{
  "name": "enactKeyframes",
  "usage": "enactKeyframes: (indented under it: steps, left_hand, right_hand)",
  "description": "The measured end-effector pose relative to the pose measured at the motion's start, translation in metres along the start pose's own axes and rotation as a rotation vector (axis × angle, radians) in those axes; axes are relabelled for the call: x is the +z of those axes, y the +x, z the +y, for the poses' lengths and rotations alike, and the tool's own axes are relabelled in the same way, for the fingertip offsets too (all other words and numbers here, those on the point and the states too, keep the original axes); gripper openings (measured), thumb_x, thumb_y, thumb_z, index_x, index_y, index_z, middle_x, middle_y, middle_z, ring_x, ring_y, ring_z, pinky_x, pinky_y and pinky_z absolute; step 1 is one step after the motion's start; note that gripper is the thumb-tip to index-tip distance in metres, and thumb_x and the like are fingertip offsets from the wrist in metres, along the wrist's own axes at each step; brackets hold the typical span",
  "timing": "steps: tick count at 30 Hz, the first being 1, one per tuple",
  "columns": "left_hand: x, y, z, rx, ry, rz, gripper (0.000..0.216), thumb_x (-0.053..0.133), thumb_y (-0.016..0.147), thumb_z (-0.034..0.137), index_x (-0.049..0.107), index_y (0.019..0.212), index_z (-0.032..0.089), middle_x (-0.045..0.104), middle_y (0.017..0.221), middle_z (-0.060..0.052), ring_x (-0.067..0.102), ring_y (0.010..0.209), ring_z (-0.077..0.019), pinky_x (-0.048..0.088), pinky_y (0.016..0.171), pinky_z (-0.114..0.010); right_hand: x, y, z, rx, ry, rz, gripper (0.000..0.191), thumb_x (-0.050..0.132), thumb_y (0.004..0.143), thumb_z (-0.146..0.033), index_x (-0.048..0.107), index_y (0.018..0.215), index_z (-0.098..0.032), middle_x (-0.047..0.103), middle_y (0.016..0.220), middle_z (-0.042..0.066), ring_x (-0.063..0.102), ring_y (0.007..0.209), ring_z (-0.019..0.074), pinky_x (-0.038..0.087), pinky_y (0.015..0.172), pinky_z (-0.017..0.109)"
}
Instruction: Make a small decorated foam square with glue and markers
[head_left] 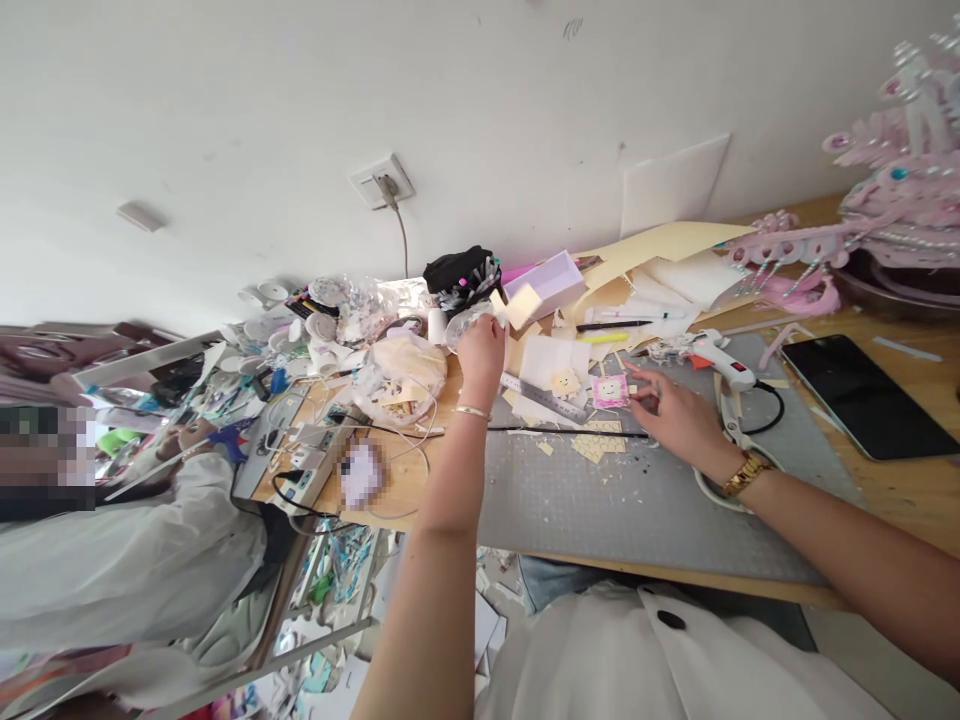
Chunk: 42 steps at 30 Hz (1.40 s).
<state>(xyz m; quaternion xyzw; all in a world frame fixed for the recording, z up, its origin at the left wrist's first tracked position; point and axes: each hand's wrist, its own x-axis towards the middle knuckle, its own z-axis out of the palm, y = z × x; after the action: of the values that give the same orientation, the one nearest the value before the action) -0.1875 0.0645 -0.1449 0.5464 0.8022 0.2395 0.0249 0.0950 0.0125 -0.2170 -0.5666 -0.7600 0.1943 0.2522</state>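
Note:
My left hand (481, 350) reaches over a clear plastic container (459, 325) at the back of the desk. Its fingers curl downward, closed, and what they hold, if anything, is hidden. My right hand (675, 412) pinches the right end of a small pink-edged card (610, 391) with a smiling face drawn on it. Left of that card lies a yellow cutout (565, 383) with a similar face. A steel ruler (544, 397) and white paper (551, 355) are between my hands. Cut cream pieces (600, 442) lie on the grey cutting mat (570, 510).
A white glue gun (724, 360), scissors (739, 430) and a phone (874, 395) are on the right. Behind stand a lilac box (546, 285) and a black pen pouch (461, 278). Left are a plastic bag (401, 375), a power strip (315, 465) and a person's white sleeve (199, 500).

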Motion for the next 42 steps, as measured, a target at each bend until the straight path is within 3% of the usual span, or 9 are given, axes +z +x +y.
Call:
enactKeyframes:
  steps: [6, 11, 18, 24, 30, 32, 35, 37, 42]
  left_hand:
    - [-0.005, 0.003, -0.007, -0.067, -0.327, 0.141, 0.011, 0.057, 0.088, 0.013, 0.066, 0.092, 0.018, 0.07, 0.095, -0.008, 0.066, 0.096, -0.0203, 0.048, 0.083, -0.029]
    - [0.012, 0.004, -0.015, -0.143, -0.637, 0.078, 0.011, 0.06, 0.087, 0.021, 0.059, 0.077, 0.018, 0.065, 0.067, -0.001, 0.064, 0.06, -0.0138, 0.046, 0.056, -0.023]
    - [0.026, -0.005, -0.023, -0.078, -0.824, 0.024, 0.009, 0.063, 0.09, 0.024, 0.059, 0.085, 0.018, 0.065, 0.066, 0.0, 0.066, 0.057, -0.0121, 0.044, 0.052, -0.02]
    - [0.028, -0.006, -0.032, 0.104, -0.677, 0.042, 0.007, 0.06, 0.092, 0.021, 0.063, 0.097, 0.018, 0.069, 0.078, -0.001, 0.063, 0.06, -0.0119, 0.047, 0.06, -0.024]
    - [0.022, -0.013, -0.027, 0.332, -0.407, 0.042, 0.014, 0.067, 0.084, 0.015, 0.069, 0.097, 0.02, 0.071, 0.102, -0.005, 0.064, 0.074, -0.0142, 0.049, 0.075, -0.027]
    - [0.021, -0.015, -0.025, 0.387, -0.328, 0.035, 0.015, 0.066, 0.085, 0.015, 0.07, 0.099, 0.02, 0.072, 0.105, -0.006, 0.067, 0.081, -0.0162, 0.049, 0.078, -0.028]
    - [0.02, -0.017, -0.023, 0.453, -0.226, 0.017, 0.017, 0.063, 0.087, 0.014, 0.071, 0.102, 0.02, 0.072, 0.108, -0.007, 0.069, 0.088, -0.0184, 0.05, 0.079, -0.029]
    - [0.019, -0.018, -0.023, 0.491, -0.171, 0.0, 0.02, 0.063, 0.088, 0.014, 0.071, 0.105, 0.02, 0.072, 0.109, -0.007, 0.069, 0.089, -0.0186, 0.051, 0.079, -0.028]
    - [0.017, -0.017, -0.024, 0.537, -0.078, -0.025, 0.024, 0.064, 0.09, 0.018, 0.069, 0.113, 0.02, 0.074, 0.102, -0.006, 0.069, 0.082, -0.0182, 0.051, 0.077, -0.029]
  right_hand:
    - [-0.002, 0.0, -0.001, 0.016, -0.002, -0.011, 0.044, 0.058, 0.083, -0.026, 0.064, 0.126, -0.016, 0.08, 0.092, 0.008, 0.074, 0.086, 0.0297, 0.053, 0.067, 0.038]
    - [-0.004, 0.0, -0.002, -0.002, -0.01, -0.02, 0.046, 0.057, 0.084, -0.027, 0.063, 0.127, -0.013, 0.079, 0.09, 0.008, 0.073, 0.085, 0.0311, 0.052, 0.066, 0.039]
    - [-0.003, -0.001, -0.004, -0.071, -0.055, -0.012, 0.048, 0.051, 0.086, -0.03, 0.061, 0.129, -0.011, 0.072, 0.098, 0.014, 0.071, 0.087, 0.0323, 0.054, 0.071, 0.043]
    - [-0.016, 0.004, -0.012, -0.128, 0.049, 0.112, 0.044, 0.052, 0.086, -0.034, 0.063, 0.123, -0.013, 0.065, 0.123, 0.021, 0.068, 0.099, 0.0334, 0.054, 0.087, 0.051]
    - [-0.023, 0.069, -0.053, 0.001, 0.613, -0.147, 0.045, 0.047, 0.094, -0.057, 0.068, 0.102, -0.019, 0.074, 0.106, 0.014, 0.07, 0.095, 0.0253, 0.057, 0.079, 0.038]
    - [-0.016, 0.095, -0.069, -0.034, 0.566, -0.292, 0.047, 0.05, 0.093, -0.06, 0.07, 0.099, -0.018, 0.075, 0.108, 0.014, 0.07, 0.096, 0.0241, 0.055, 0.081, 0.036]
    - [-0.002, 0.121, -0.086, -0.068, 0.485, -0.32, 0.045, 0.081, 0.07, -0.051, 0.073, 0.098, -0.017, 0.075, 0.11, 0.013, 0.068, 0.103, 0.0277, 0.051, 0.089, 0.037]
    - [0.008, 0.129, -0.092, -0.08, 0.445, -0.32, 0.042, 0.086, 0.062, -0.046, 0.074, 0.091, -0.018, 0.076, 0.105, 0.011, 0.067, 0.104, 0.0294, 0.048, 0.091, 0.037]
    - [0.02, 0.133, -0.095, -0.067, 0.44, -0.347, 0.028, 0.08, 0.07, -0.043, 0.071, 0.073, -0.017, 0.075, 0.082, 0.005, 0.068, 0.087, 0.0252, 0.047, 0.08, 0.032]
